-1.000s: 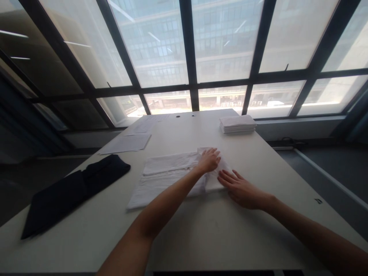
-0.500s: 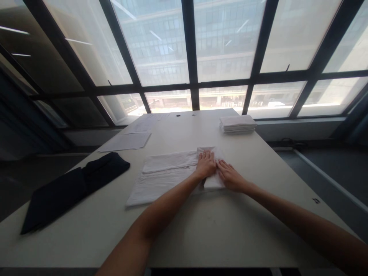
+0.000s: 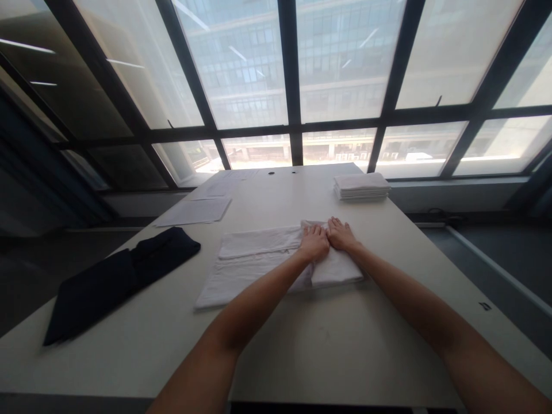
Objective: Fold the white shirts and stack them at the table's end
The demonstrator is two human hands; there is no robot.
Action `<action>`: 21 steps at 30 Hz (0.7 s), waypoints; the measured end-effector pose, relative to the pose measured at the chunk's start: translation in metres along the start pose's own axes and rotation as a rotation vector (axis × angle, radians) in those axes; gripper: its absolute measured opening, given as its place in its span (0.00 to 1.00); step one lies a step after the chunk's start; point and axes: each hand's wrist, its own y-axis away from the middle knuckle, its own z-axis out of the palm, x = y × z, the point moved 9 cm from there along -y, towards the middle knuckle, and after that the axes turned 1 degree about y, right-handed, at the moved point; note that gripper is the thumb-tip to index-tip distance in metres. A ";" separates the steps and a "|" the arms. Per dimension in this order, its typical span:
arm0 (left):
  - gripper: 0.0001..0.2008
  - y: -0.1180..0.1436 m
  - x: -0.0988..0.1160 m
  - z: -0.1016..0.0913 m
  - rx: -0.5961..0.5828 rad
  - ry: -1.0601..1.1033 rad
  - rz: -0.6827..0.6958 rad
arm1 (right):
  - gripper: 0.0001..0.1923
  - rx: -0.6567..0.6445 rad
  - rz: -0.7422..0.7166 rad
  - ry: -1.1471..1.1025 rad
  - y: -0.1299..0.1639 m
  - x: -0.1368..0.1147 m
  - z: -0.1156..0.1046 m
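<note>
A: We looked at the biggest thing first. We saw one white table [image 3: 302, 345]. What lay on it?

B: We counted one long dark cloth [image 3: 121, 279] on the left side. In the middle we saw one white cloth [image 3: 254, 261], with its right end folded over into a thick pad. Farther back we counted one stack of folded white cloths [image 3: 361, 186] and at least two sheets of paper [image 3: 196, 211].

A: And hands?

B: We counted two, both ours. Our left hand [image 3: 314, 242] lay flat on the folded end of the white cloth, its fingers close together and stretched out, holding nothing. Our right hand [image 3: 340, 234] lay flat just beside it, touching it, with its fingers pressed on the far edge of the same fold. It held nothing too.

A: What was different from a second before?

B: Back then our right hand was nearer to us, on the near right corner of the fold, with its fingers spread. It had slid up next to the left hand. The white cloth had stayed in the middle of the table.
</note>
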 end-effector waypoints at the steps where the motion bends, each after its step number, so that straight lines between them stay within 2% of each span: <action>1: 0.28 -0.004 -0.007 -0.002 -0.011 0.002 -0.032 | 0.30 0.002 0.004 0.000 0.000 0.000 0.001; 5: 0.29 -0.008 -0.044 -0.004 -0.034 0.051 -0.181 | 0.32 0.016 0.029 0.003 0.000 0.002 -0.001; 8: 0.28 -0.003 -0.058 -0.001 -0.017 0.078 -0.202 | 0.31 0.086 0.020 0.028 0.006 -0.004 -0.011; 11: 0.28 0.003 -0.061 -0.001 0.039 0.074 -0.193 | 0.30 0.134 -0.074 0.050 0.025 -0.027 -0.018; 16: 0.28 0.004 -0.055 -0.002 0.065 0.038 -0.164 | 0.36 0.027 -0.167 -0.091 0.084 -0.072 0.001; 21: 0.28 0.003 -0.057 -0.002 0.062 0.054 -0.173 | 0.41 0.101 -0.256 -0.129 0.133 -0.102 0.002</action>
